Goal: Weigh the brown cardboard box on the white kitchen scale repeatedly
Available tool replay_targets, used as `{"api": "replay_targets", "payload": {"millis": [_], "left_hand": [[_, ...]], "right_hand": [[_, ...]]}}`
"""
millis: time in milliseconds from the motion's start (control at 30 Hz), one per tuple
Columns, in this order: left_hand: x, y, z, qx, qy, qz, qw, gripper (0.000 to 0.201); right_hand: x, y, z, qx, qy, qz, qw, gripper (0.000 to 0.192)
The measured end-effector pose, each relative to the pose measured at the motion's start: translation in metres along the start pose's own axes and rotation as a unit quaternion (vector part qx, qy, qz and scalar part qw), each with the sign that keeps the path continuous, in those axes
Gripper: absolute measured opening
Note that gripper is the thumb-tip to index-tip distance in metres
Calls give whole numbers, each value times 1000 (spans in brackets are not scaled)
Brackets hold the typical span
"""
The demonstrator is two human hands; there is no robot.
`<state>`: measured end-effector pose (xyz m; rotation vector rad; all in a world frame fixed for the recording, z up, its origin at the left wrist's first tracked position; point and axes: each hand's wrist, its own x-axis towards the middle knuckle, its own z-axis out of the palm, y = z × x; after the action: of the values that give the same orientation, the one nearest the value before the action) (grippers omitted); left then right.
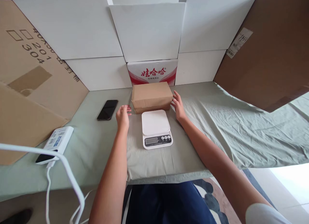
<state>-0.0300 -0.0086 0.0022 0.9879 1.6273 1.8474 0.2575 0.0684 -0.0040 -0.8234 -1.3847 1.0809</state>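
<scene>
Hands flank the brown parcel (152, 96): right hand (178, 105) open, touching it; left hand (123, 115) open, just beside.

The parcel (152, 96) is matt brown cardboard, its top wrapped in what looks like clear tape. The scale (156, 128) is smooth white plastic with a glossy dark display. A wrinkled, matt green cloth (241, 127) covers the table. The phone (107, 109) shows glossy black glass
</scene>
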Motion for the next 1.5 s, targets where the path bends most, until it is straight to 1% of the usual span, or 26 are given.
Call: {"api": "replay_targets", "payload": {"millis": [33, 100, 167, 200, 367, 433, 533, 600, 667, 767, 867, 933, 1000, 1100, 1233, 1500], "left_hand": [[0, -3, 3, -7, -10, 20, 1000, 39], [-1, -10, 8, -29, -48, 53, 997, 45], [-2, -15, 12, -39, -89, 73, 993, 51], [-2, -18, 13, -37, -100, 78, 991, 53], [1, -24, 15, -21, -102, 103, 989, 56], [1, -21, 13, -19, -100, 121, 987, 56], [-6, -9, 9, -19, -94, 160, 982, 56], [-17, 2, 5, -23, -95, 187, 978, 56], [-34, 12, -1, -32, -99, 202, 974, 55], [-66, 22, -14, -43, -103, 207, 972, 53], [-98, 25, -29, -27, -117, 204, 972, 53], [-114, 25, -37, -9, -130, 202, 971, 54], [-123, 26, -42, 5, -136, 200, 970, 56], [-127, 26, -45, 10, -131, 197, 972, 56], [-124, 24, -43, 3, -121, 189, 974, 55], [-125, 24, -44, -6, -107, 178, 978, 50]], "right_hand": [[-1, -1, 2, 1, -9, -2, 1000, 68], [-3, -3, 6, 6, -29, -9, 1000, 71], [-5, -5, 10, 14, -47, -19, 999, 75], [-5, -5, 12, 17, -51, -24, 998, 78], [-5, -6, 15, 14, -50, -26, 998, 84], [-7, -8, 15, 9, -48, -42, 998, 86], [-14, -16, 17, -7, -43, -80, 996, 85], [-22, -26, 18, -30, -38, -104, 993, 83], [-34, -37, 17, -52, -40, -117, 991, 83], [-60, -47, 10, -66, -49, -111, 990, 83], [-93, -48, -3, -76, -38, -91, 992, 81], [-113, -46, -11, -83, -34, -77, 993, 80], [-125, -44, -16, -87, -35, -66, 993, 78], [-130, -45, -17, -83, -41, -61, 994, 75], [-127, -49, -14, -81, -46, -52, 994, 74], [-125, -58, -12, -66, -35, -47, 996, 69]]}}
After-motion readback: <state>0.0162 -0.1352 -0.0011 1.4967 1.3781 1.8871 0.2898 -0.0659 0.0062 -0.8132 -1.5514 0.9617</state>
